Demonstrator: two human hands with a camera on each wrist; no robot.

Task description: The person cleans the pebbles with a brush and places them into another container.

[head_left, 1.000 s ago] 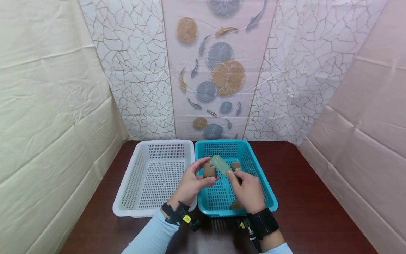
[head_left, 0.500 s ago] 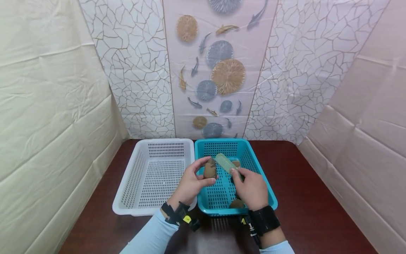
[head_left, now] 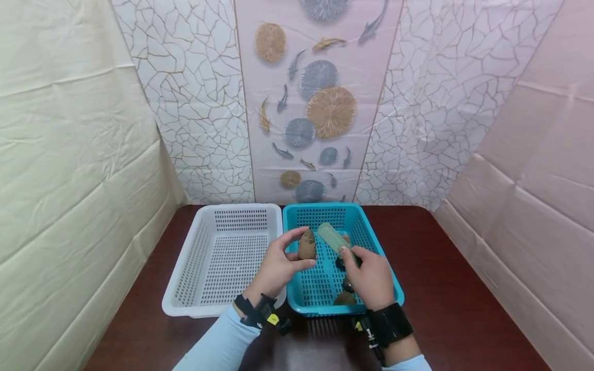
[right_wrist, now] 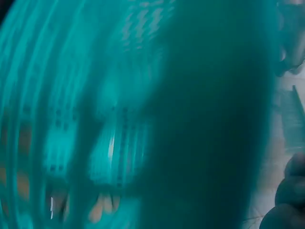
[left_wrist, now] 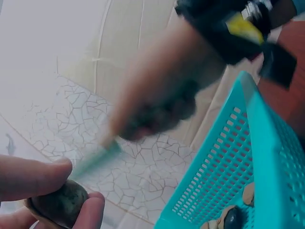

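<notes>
In the head view my left hand (head_left: 274,265) holds a brown, pointed, egg-shaped thing (head_left: 307,246) between thumb and fingers, above the teal basket (head_left: 320,205). The left wrist view shows its dark, smooth, mottled side (left_wrist: 71,198) with a brown edge. My right hand (head_left: 371,275) grips a pale green brush (head_left: 330,237), its head a little right of the egg-shaped thing and apart from it. From the left wrist the brush (left_wrist: 97,160) is blurred. Most of the right wrist view is the blurred basket (right_wrist: 214,119), with the right fingers (right_wrist: 290,200) at its right edge.
Inside the teal basket lie brown pieces (head_left: 345,299) and dark rounded things (head_left: 347,285), partly hidden by the right hand. A white basket (head_left: 168,304) stands directly left of it on the dark red-brown table (head_left: 455,288). Fabric walls (head_left: 520,170) surround the table.
The brush has moved slightly right, away from the egg-shaped thing, with the right hand. The egg-shaped thing has turned in the left fingers and now shows a more pointed top.
</notes>
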